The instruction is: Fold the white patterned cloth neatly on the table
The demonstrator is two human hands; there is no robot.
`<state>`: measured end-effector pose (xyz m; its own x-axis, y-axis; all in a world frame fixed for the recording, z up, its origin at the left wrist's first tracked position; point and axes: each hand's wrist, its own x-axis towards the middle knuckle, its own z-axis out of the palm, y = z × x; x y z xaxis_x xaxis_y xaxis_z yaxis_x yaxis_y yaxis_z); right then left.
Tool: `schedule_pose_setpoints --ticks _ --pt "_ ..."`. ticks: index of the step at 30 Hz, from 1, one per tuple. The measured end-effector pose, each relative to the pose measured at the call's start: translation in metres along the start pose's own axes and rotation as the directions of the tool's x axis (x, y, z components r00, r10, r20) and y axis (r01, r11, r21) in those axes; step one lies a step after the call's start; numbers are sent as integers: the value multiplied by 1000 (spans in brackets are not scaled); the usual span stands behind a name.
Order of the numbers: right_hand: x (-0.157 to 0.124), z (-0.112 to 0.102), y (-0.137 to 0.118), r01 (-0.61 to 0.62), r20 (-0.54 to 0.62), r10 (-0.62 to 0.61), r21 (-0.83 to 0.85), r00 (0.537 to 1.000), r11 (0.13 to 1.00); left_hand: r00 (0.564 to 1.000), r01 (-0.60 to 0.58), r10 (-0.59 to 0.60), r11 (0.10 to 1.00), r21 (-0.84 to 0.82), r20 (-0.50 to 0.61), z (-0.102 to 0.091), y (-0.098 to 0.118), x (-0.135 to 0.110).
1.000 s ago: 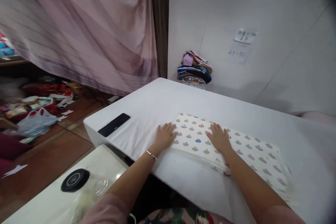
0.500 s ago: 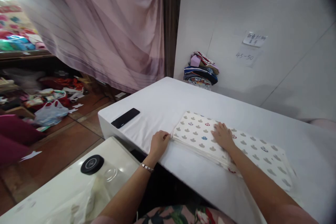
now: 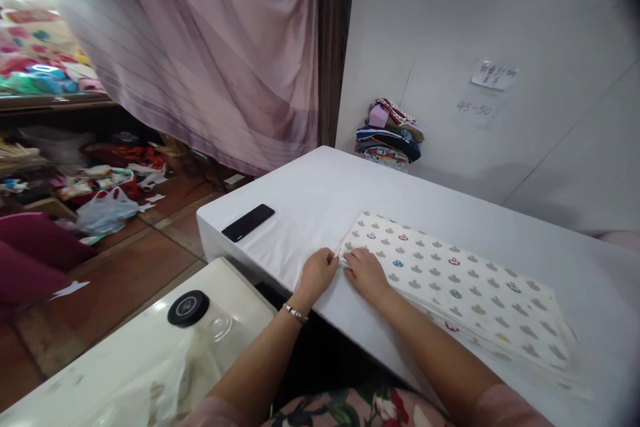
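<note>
A folded white cloth [image 3: 435,273] printed with grey mushroom-like shapes and a few coloured ones lies in layers on the white-covered table [image 3: 310,193]. At its near left corner, my left hand [image 3: 319,273] pinches the edge between thumb and fingers. Close beside it, my right hand [image 3: 367,275] rests on the same corner, its fingers bent over the cloth's edge. The far right end of the cloth lies flat, with its layers slightly offset.
A black phone [image 3: 249,222] lies at the table's left end. Lower left, a cream surface [image 3: 135,320] carries a round black object [image 3: 189,308] and clear plastic. Stacked fabrics [image 3: 389,133] stand by the wall. A pink curtain [image 3: 240,53] hangs behind.
My right hand has moved left from the middle of the cloth to the corner beside my left hand. The view has shifted slightly. My left hand stays at the corner.
</note>
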<state>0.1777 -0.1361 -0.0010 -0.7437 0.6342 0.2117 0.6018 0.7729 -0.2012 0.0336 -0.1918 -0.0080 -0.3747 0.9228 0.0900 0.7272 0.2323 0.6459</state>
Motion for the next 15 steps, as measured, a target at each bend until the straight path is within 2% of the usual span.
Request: schedule_pose_setpoints --ticks 4,8,10,12,15 --pt "1 1 7 -13 -19 16 119 1000 993 997 79 -76 986 -145 26 -2 1 2" --pt "3 -2 10 -123 -69 147 273 987 954 994 109 -106 967 -228 26 -3 0 4" --pt "5 -1 6 -136 -112 176 297 978 945 990 143 -132 942 -304 56 -2 -1 5" --pt "6 3 0 -117 -133 156 264 979 957 980 199 -165 880 -432 115 1 -3 6" --pt "5 9 -9 -90 -116 109 153 987 984 961 277 -208 739 -614 183 4 -5 6"
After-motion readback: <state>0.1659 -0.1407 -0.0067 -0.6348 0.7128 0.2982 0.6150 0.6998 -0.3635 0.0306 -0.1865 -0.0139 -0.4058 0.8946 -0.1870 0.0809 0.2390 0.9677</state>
